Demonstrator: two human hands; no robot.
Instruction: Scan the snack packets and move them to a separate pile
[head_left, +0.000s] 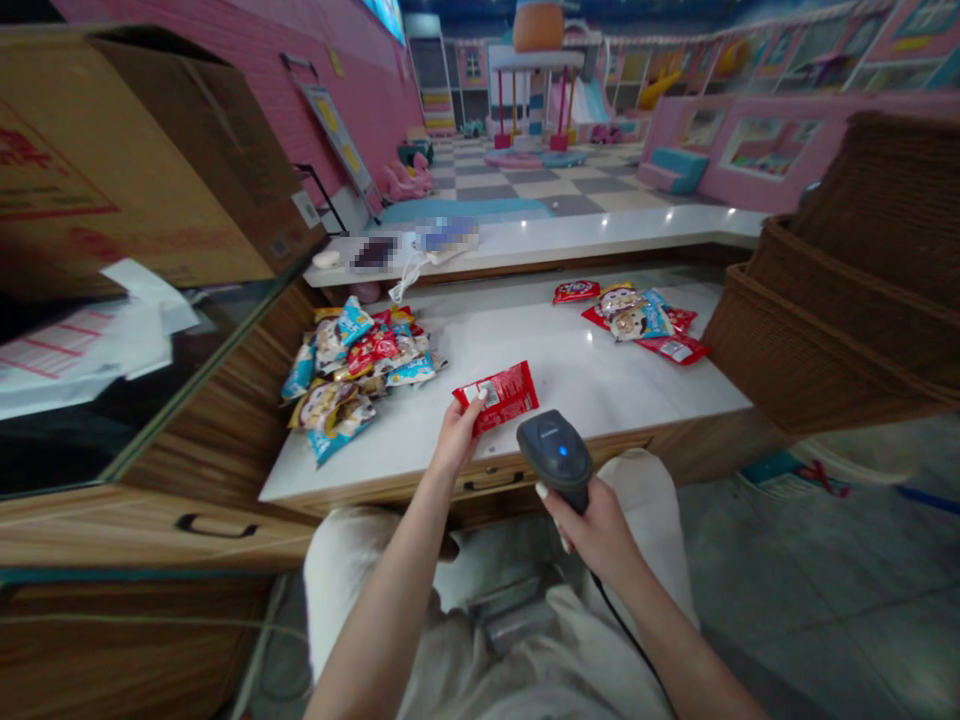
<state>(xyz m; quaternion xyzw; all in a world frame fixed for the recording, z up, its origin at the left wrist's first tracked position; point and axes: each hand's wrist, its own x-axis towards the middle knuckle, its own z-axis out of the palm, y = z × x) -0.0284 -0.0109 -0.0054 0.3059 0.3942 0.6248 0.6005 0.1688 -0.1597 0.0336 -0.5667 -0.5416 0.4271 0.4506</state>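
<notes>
Since the red snack packet (501, 397) weighs next to nothing and its foil wrapper feels soft and slick, I'd keep hold of it by the end, as my left hand (456, 438) does now, pinching it between thumb and fingers. A crimped seal there should give a firmer purchase and spare whatever is inside from being crushed. The packet sits tilted over the near part of the white stone counter (577, 390), its far end angled up and to the right.

My right hand (592, 535) is clenched around the grip of a black handheld barcode scanner (555, 458), its blue light glowing, its head tipped up just beside the packet. It should handle as a stiff, fairly light tool, though the black cord (630, 640) trailing down from my wrist may drag a little. Both forearms reach forward and slightly inward above my lap.

To the left on the counter lies a heap of blue and red snack packets (352, 375). A smaller heap of snack packets (637, 318) lies toward the far right, and a wicker basket (817, 340) stands just past the counter's right edge.
</notes>
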